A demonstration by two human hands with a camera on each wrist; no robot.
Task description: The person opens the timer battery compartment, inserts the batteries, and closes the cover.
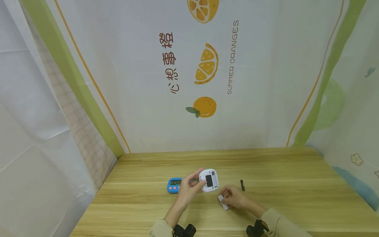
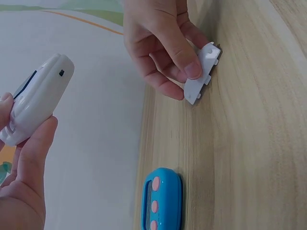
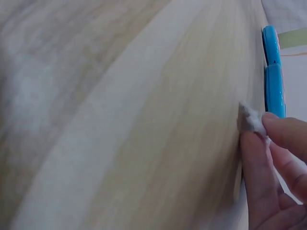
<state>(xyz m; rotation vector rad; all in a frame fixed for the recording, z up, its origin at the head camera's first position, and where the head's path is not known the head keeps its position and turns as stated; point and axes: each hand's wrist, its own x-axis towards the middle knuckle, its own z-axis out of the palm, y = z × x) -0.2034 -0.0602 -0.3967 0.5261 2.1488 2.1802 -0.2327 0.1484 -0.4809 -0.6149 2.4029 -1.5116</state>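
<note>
My left hand (image 1: 186, 191) holds a white digital timer (image 1: 214, 186) above the table, its back turned up. The battery compartment on that back is uncovered, with a dark panel beside it. Between thumb and fingers, my right hand (image 1: 235, 197) pinches a white battery cover (image 2: 205, 72) with small tabs along one edge. The cover is low by the tabletop; whether it touches the wood I cannot tell. A blue timer (image 1: 172, 190) with pink buttons lies behind my left hand. Beyond my right hand lies a small black battery (image 1: 242, 185).
The right wrist view shows two blue timers, a far one (image 3: 271, 45) and a near one (image 3: 275, 88), side by side on the wooden table (image 1: 142, 204). A white curtain (image 1: 260, 98) with printed oranges hangs behind the table's back edge.
</note>
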